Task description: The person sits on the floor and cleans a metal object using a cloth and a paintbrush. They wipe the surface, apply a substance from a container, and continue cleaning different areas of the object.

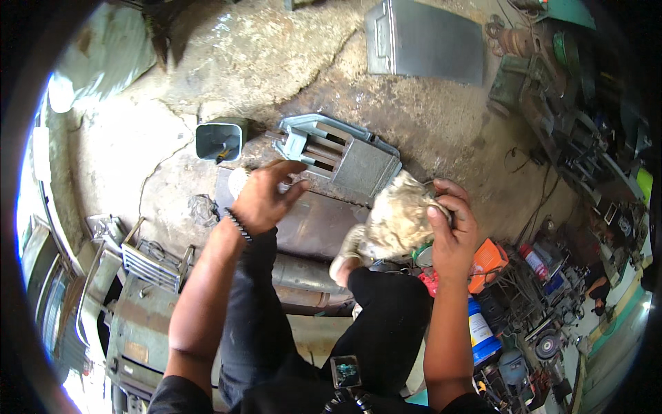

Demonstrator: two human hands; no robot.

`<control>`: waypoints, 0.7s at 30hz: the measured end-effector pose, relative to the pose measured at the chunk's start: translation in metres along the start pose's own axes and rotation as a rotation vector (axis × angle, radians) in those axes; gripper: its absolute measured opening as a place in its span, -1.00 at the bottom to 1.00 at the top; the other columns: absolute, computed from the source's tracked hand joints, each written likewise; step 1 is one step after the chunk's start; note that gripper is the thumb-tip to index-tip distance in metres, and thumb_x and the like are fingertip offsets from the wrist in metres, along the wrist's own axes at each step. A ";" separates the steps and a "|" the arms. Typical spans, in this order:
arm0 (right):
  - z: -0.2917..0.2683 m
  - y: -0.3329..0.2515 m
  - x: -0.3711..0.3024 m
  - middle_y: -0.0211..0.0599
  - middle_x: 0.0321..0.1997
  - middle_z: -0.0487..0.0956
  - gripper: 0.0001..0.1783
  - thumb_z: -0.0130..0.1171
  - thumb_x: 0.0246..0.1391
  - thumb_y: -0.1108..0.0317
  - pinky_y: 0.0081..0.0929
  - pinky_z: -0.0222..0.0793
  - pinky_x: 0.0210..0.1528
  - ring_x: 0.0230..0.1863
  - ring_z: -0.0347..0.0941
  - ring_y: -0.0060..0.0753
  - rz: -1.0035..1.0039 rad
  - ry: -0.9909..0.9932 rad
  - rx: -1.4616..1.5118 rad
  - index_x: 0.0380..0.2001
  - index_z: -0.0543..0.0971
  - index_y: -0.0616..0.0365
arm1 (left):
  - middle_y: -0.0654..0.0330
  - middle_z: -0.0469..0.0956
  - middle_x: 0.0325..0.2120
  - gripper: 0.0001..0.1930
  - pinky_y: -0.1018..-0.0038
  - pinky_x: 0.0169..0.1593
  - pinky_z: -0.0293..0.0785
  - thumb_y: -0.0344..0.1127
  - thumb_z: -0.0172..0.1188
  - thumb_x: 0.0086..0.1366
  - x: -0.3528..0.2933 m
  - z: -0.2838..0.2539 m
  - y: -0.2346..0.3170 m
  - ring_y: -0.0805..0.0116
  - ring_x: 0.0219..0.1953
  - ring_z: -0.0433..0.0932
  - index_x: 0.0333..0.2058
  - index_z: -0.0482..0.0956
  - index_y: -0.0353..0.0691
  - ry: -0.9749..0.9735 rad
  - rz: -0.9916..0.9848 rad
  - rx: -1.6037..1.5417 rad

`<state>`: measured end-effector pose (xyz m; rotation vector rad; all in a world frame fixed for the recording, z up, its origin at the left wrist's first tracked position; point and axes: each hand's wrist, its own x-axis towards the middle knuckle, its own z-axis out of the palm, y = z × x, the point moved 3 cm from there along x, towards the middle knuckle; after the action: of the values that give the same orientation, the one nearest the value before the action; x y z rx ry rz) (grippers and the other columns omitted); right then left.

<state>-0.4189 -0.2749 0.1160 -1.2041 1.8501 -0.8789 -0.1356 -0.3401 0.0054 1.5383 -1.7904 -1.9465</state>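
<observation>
My left hand (265, 199) hangs beside the near left end of a grey-blue machine vise (365, 165), thumb and fingers apart with nothing between them. Whether its fingertips touch the vise is unclear. The vise lies on the stained concrete floor, its screw toward the left. In my right hand (452, 221) a dirty white rag (396, 219) is pinched at its right edge. The rag hangs close to the right end of the vise and covers part of my leg and the floor behind it.
A dark square bin (201, 146) with a yellow-and-black tool inside stands left of the vise. Farther off sits a large grey metal box (431, 41). A blue bucket (483, 331), an orange case (487, 265) and cluttered equipment line the right side. Metal frames (155, 265) stand at left.
</observation>
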 end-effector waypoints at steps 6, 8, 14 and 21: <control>-0.063 -0.028 0.037 -0.05 0.03 0.52 -0.79 0.10 0.22 0.40 -0.42 0.32 0.10 0.05 0.42 -0.38 0.085 0.020 0.251 -0.14 0.43 0.27 | -0.03 0.62 -0.19 -0.67 0.38 -0.14 0.57 -0.25 0.20 0.29 -0.028 -0.092 -0.067 0.21 -0.21 0.64 -0.08 0.55 -0.38 0.283 -0.280 0.190; -0.100 -0.024 0.060 -0.09 -0.05 0.55 -0.75 0.00 0.30 0.29 -0.40 0.33 0.08 -0.02 0.46 -0.39 0.089 0.138 0.310 -0.14 0.42 0.28 | 0.00 0.63 -0.24 -0.65 0.40 -0.13 0.52 -0.20 0.14 0.33 -0.023 -0.098 -0.075 0.26 -0.21 0.61 -0.10 0.55 -0.40 0.368 -0.251 0.161; -0.110 0.067 0.256 -0.18 -0.12 0.55 -0.74 0.07 0.26 0.26 -0.38 0.38 0.00 -0.07 0.46 -0.37 0.222 -0.241 0.090 -0.15 0.48 0.24 | 0.14 0.61 -0.25 -0.64 0.46 -0.06 0.45 -0.20 0.11 0.38 0.005 0.019 0.016 0.40 -0.17 0.55 -0.05 0.52 -0.43 0.482 -0.484 -0.391; 0.032 0.197 0.288 0.12 -0.25 0.61 -0.57 -0.01 0.25 0.27 -0.10 0.40 0.04 -0.09 0.52 0.12 -0.428 -1.442 -0.944 0.12 0.43 0.23 | 0.18 0.59 -0.20 -0.72 0.50 -0.05 0.43 -0.34 0.10 0.37 0.019 0.121 0.142 0.44 -0.14 0.53 -0.02 0.51 -0.39 0.967 -0.519 -0.365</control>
<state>-0.5545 -0.4854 -0.1286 -1.9978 0.6832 0.7664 -0.3044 -0.3116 0.0826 2.3287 -0.6547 -1.1369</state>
